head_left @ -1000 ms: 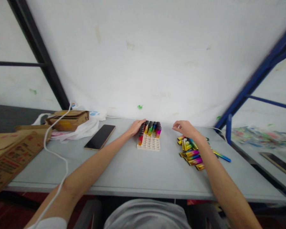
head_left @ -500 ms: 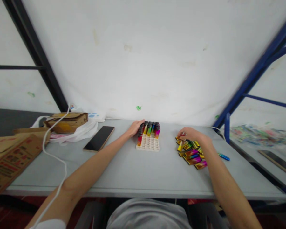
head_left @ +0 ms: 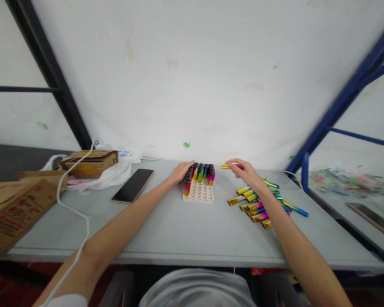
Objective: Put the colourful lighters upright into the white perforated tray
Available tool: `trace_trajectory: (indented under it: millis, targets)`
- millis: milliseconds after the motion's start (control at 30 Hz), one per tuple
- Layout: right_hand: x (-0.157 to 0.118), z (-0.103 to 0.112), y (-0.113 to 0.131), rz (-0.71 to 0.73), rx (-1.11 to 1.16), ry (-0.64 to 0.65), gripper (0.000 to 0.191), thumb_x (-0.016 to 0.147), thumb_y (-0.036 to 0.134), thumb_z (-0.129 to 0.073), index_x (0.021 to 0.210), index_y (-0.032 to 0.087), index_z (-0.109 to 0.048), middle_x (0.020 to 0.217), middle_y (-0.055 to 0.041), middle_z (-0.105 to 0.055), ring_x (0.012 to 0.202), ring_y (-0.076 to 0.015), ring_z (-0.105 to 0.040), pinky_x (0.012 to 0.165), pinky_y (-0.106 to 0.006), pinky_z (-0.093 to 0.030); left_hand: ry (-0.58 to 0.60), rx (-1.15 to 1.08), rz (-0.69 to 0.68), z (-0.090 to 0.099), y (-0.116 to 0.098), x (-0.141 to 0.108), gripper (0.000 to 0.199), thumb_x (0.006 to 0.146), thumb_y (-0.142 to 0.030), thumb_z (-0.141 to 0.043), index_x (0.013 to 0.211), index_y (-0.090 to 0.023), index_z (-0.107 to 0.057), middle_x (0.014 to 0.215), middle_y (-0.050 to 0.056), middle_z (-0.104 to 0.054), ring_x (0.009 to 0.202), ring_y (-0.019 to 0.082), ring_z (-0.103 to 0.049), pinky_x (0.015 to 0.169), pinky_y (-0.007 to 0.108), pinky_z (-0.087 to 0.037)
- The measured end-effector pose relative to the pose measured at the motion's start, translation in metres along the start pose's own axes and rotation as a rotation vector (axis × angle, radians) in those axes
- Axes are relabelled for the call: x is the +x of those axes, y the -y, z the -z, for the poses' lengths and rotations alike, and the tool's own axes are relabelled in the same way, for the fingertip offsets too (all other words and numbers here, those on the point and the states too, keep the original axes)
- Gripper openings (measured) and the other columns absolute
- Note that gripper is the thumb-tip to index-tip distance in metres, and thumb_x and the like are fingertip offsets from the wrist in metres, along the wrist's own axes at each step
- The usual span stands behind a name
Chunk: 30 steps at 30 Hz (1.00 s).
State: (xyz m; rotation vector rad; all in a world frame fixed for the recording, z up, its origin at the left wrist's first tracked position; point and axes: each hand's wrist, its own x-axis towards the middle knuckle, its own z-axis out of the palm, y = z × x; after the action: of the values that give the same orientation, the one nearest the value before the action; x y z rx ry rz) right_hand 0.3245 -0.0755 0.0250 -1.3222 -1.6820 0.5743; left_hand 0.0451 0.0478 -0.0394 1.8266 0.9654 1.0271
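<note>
My right hand (head_left: 247,172) is hovering just right of the frame's centre, its grip clamped on 1 yellow lighter (head_left: 227,166) that is lying level in my fingertips above the surface (head_left: 179,230), pointing left toward the tray. My left hand (head_left: 181,170) is resting against the far left edge of the white tray (head_left: 199,192) at the centre of the frame, fingers curled loosely around that corner rather than closed on anything.

The tray is sitting flat on the surface. Its far rows are holding upright lighters (head_left: 201,172) with dark tops, and its near rows are showing bare round holes. A loose heap of lighters (head_left: 256,207) is lying flat below my right wrist, right of the tray and apart from it, in gold, pink, green and blue shades.

A dark phone (head_left: 133,185) is lying face up left of the tray, well apart from it. A cardboard box (head_left: 90,161) is sitting on a white plastic bag (head_left: 110,177) in the left part of the frame, and a white cable (head_left: 71,204) is running past them toward the lower left.
</note>
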Motion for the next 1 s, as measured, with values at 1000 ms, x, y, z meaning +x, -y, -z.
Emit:
trace_trajectory:
  millis: [1000]
  targets:
    - [-0.040, -0.104, 0.039, -0.174, 0.319, -0.080, 0.042, 0.085, 0.053, -0.055, 0.058, 0.022, -0.044, 0.050, 0.0060, -0.032, 0.047, -0.0097, -0.028, 0.043, -0.024, -0.022, -0.003, 0.026, 0.007, -0.001, -0.007, -0.002, 0.059, 0.083, -0.070, -0.046, 0.061, -0.017, -0.061, 0.060, 0.001, -0.059, 0.068, 0.020, -0.051, 0.071, 0.032, -0.041]
